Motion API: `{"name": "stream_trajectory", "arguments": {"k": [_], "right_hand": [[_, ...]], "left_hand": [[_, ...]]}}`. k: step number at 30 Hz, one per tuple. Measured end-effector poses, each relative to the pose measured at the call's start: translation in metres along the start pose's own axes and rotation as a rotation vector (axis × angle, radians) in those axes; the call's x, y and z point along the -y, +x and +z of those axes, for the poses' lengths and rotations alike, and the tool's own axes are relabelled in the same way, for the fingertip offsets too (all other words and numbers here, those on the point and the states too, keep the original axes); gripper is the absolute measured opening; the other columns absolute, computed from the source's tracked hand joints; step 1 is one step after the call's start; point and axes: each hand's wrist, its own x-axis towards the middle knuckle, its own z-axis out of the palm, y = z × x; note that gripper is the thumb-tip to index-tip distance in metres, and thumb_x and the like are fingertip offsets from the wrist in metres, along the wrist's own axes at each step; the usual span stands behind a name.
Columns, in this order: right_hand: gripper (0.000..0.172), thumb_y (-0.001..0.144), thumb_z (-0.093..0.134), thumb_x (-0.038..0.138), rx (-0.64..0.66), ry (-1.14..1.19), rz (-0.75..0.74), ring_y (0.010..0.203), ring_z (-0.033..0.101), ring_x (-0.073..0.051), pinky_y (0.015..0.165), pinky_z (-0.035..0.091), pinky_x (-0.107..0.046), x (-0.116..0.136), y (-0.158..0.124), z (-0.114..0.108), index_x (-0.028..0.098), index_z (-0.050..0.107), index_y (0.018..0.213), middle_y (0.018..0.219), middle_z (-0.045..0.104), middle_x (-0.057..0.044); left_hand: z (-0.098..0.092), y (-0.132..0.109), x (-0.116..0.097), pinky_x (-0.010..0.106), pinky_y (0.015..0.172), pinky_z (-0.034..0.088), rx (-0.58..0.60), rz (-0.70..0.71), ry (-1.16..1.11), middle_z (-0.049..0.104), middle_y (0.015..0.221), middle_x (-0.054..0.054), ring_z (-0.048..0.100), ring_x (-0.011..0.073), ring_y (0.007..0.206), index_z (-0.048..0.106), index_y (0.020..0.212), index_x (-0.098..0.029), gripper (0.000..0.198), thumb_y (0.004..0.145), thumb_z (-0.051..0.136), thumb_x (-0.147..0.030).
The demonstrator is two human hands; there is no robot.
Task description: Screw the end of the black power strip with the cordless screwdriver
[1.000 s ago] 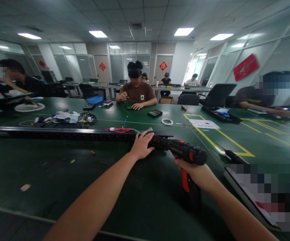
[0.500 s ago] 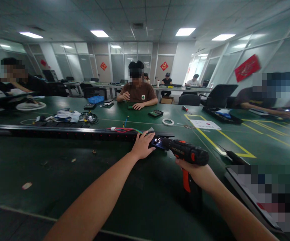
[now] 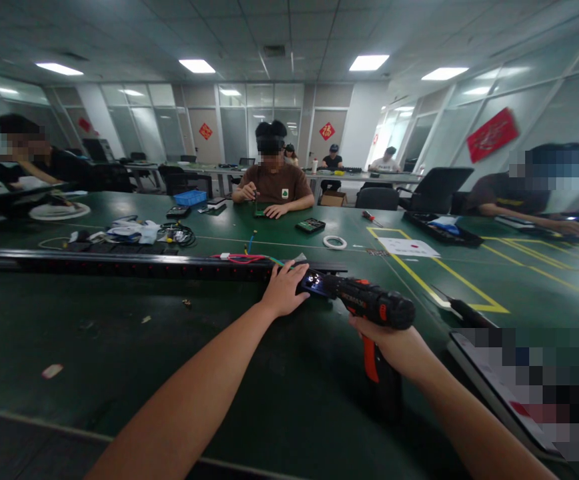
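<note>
A long black power strip (image 3: 184, 270) with a row of small red marks lies across the table. My left hand (image 3: 285, 292) grips it near its right end, fingers over the top and thumb on the near side. Beside the thumb, a lit patch (image 3: 315, 283) shows on the strip. My right hand (image 3: 392, 339) is wrapped around the handle of a black and orange cordless drill (image 3: 377, 305). The drill's nose points left at the strip's end; whether its tip touches a screw cannot be made out. Red and green wires (image 3: 244, 258) run behind the strip.
Behind the strip lie bundled cables (image 3: 177, 234), a white tape roll (image 3: 335, 243) and a green circuit board (image 3: 310, 225). A black-handled pointed tool (image 3: 469, 312) lies at right, near a tablet-like panel (image 3: 499, 393). Across the table sits a co-worker (image 3: 274, 183).
Both hands, the drill and the strip keep nearly the same positions. The whole view has shifted very slightly.
</note>
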Motion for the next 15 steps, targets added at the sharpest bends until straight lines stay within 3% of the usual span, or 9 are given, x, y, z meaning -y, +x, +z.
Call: {"name": "stream_trajectory", "arguments": {"k": [15], "right_hand": [[0.019, 0.078, 0.069, 0.040, 0.000, -0.018, -0.035, 0.066, 0.059, -0.022, 0.066, 0.049, -0.035, -0.0088, 0.0022, -0.0004, 0.021, 0.069, 0.080, 0.066, 0.063, 0.000]], "left_hand": [[0.0035, 0.0001, 0.0020, 0.060, 0.124, 0.013, -0.008, 0.000, 0.006, 0.042, 0.161, 0.007, 0.026, 0.0302, 0.152, 0.033, 0.157, -0.026, 0.075, 0.091, 0.064, -0.042]]}}
